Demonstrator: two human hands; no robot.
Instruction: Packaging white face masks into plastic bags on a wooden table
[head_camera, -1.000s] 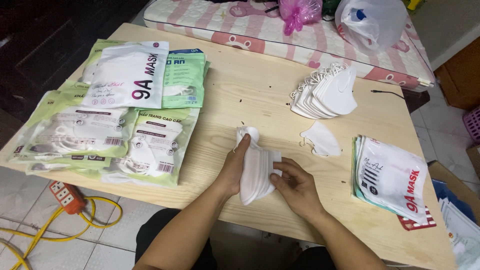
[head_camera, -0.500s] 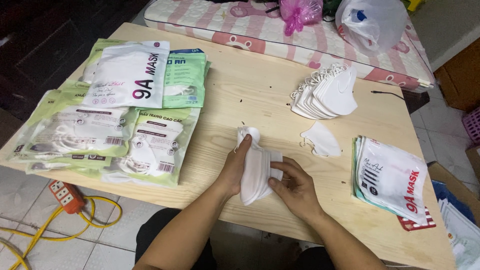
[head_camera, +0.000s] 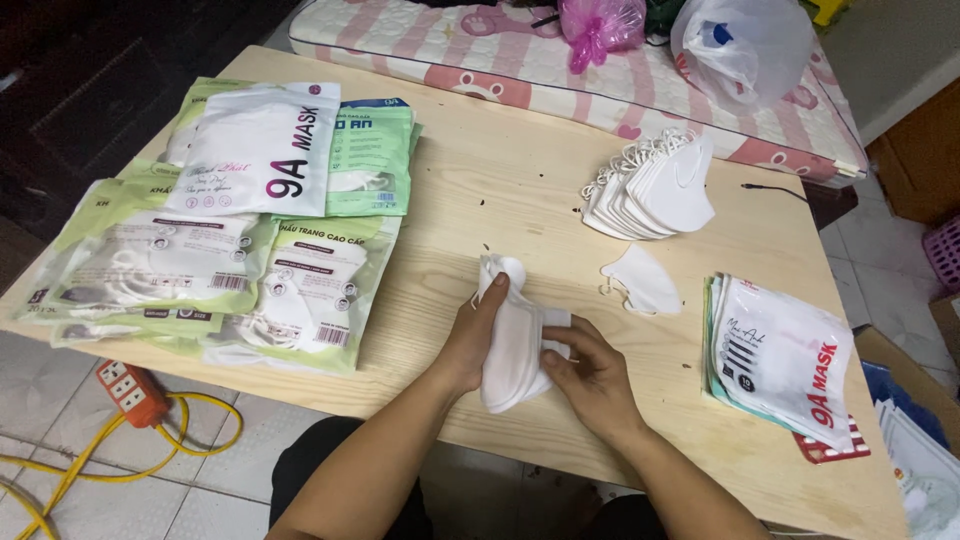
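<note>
My left hand and my right hand both grip a small stack of folded white face masks, held on edge just above the wooden table near its front edge. The left palm presses the stack's left side, and the right fingers pinch its right side. A single loose white mask lies flat to the right. Behind that mask, a fanned pile of white masks rests on the table.
Filled green-and-white mask packets cover the table's left side. A stack of empty flat packets lies at the right edge. A striped pink cushion with plastic bags runs along the back. An orange power strip lies on the floor.
The right hand has shifted slightly along the stack's side, squaring it. The stack and the left hand stay in about the same place.
</note>
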